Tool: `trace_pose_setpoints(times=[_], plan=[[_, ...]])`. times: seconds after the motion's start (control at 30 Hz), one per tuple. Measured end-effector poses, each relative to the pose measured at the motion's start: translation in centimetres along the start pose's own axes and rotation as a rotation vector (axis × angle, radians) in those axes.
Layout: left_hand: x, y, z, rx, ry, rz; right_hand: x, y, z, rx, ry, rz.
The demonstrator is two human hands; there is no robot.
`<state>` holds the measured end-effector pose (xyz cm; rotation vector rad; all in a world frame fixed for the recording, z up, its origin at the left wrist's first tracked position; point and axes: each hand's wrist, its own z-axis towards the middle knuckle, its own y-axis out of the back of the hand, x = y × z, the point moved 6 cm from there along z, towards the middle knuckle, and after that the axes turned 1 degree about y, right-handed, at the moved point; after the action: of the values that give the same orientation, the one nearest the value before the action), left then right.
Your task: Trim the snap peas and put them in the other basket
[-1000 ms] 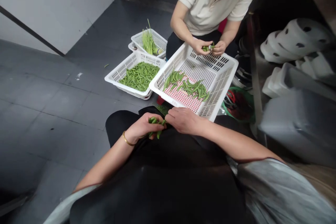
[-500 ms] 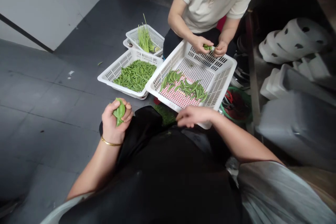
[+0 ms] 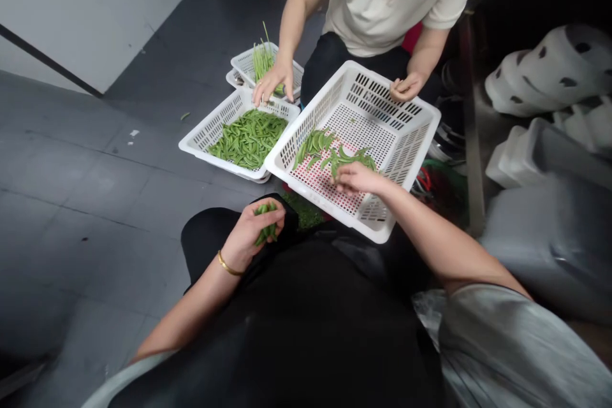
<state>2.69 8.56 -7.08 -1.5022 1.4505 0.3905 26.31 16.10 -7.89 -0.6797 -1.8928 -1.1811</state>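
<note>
Wrapped around several green pea pods, my left hand is above my dark-clad lap, with a gold bangle on its wrist. My right hand reaches over the near part of a large white basket, its fingers curled beside the loose pods there. Whether those fingertips hold or touch a pod cannot be made out. A smaller white basket to the left holds a heap of green pods.
Across from me sits a person in a cream shirt, one hand over the smaller basket's far rim. Behind lies a basket with long green stalks. Grey bins and white stacked containers stand at the right.
My left hand has moved right and turned, still around pods. My right hand has moved up over the large basket. The other person's hand has gone from the large basket to the smaller one.
</note>
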Motion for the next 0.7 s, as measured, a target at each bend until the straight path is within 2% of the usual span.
trace_pose_setpoints(times=[0.07,0.1,0.13,0.2,0.23,0.3,0.37,0.43,0.5,0.57,0.6,0.63,0.7], plan=[[0.0,-0.6,-0.2,-0.057,-0.05,0.112,3.3,-3.3,-2.4,0.208,0.006,0.068],[-0.1,-0.9,-0.4,-0.065,-0.083,0.15,4.9,-5.4,-3.7,0.355,0.003,0.181],[-0.1,-1.3,-0.7,-0.061,-0.117,0.176,6.2,-7.0,-4.8,0.435,0.0,0.257],[-0.3,-1.7,-1.5,-0.057,-0.168,0.186,8.1,-9.2,-6.3,0.465,0.001,0.326],[-0.4,-1.5,-1.9,-0.067,-0.182,0.169,8.7,-9.5,-6.6,0.405,0.023,0.293],[-0.5,-1.0,-2.7,-0.095,-0.185,0.111,9.8,-9.2,-7.1,0.232,0.15,0.124],[-0.5,-0.6,-3.3,-0.102,-0.16,0.057,11.1,-8.8,-7.8,0.095,0.364,-0.08],[-0.3,-0.6,-3.7,-0.074,-0.123,0.045,12.5,-9.3,-8.8,0.099,0.549,-0.205],[0.2,-1.1,-4.0,0.003,-0.052,0.072,13.3,-10.2,-9.6,0.23,0.648,-0.194],[0.8,-1.8,-4.3,0.127,0.03,0.113,13.6,-10.8,-10.2,0.395,0.652,-0.09],[1.1,-2.0,-4.5,0.185,0.059,0.124,13.4,-10.6,-10.2,0.44,0.607,-0.02],[1.2,-2.1,-4.6,0.229,0.075,0.127,12.9,-9.9,-10.0,0.434,0.533,0.052],[1.2,-2.0,-4.8,0.262,0.076,0.119,11.0,-7.0,-9.2,0.267,0.338,0.172]])
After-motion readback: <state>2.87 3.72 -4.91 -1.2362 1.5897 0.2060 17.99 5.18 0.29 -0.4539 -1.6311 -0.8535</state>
